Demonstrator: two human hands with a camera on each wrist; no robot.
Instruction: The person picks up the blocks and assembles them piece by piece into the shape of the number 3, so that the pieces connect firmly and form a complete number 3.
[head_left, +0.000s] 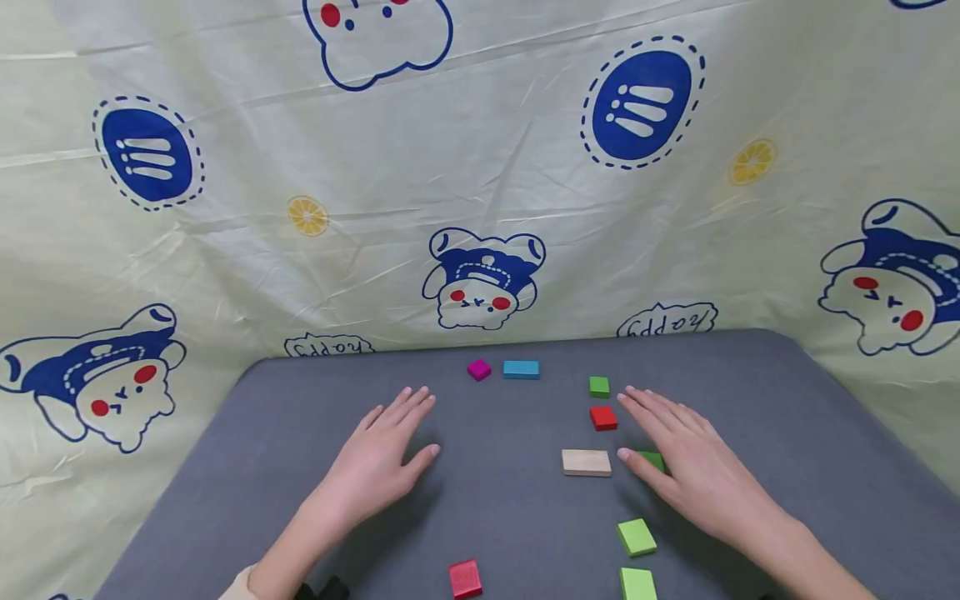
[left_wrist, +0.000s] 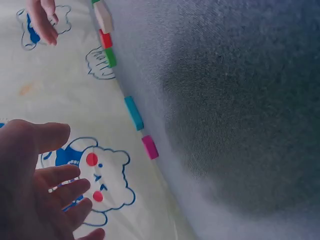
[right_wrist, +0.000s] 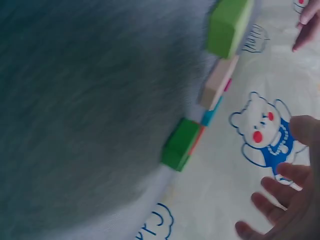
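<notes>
Both hands hover over the grey table with fingers extended and nothing in them. My left hand (head_left: 382,462) is at the left, its fingers pointing away toward a magenta block (head_left: 479,370) and a blue block (head_left: 521,369) at the back. On the other side, my right hand (head_left: 697,467) partly covers a dark green block (head_left: 652,461). Just left of its thumb lies a pale wooden block (head_left: 587,462). A red block (head_left: 603,417) and a small green block (head_left: 599,387) are near its fingertips. The right wrist view shows the dark green block (right_wrist: 181,145) whole.
Toward the front right lie two light green blocks, one (head_left: 637,537) behind the other (head_left: 638,583). A pinkish-red block (head_left: 466,578) sits at the front middle. Behind the table (head_left: 247,467) hangs a white sheet (head_left: 480,167) with cartoon prints.
</notes>
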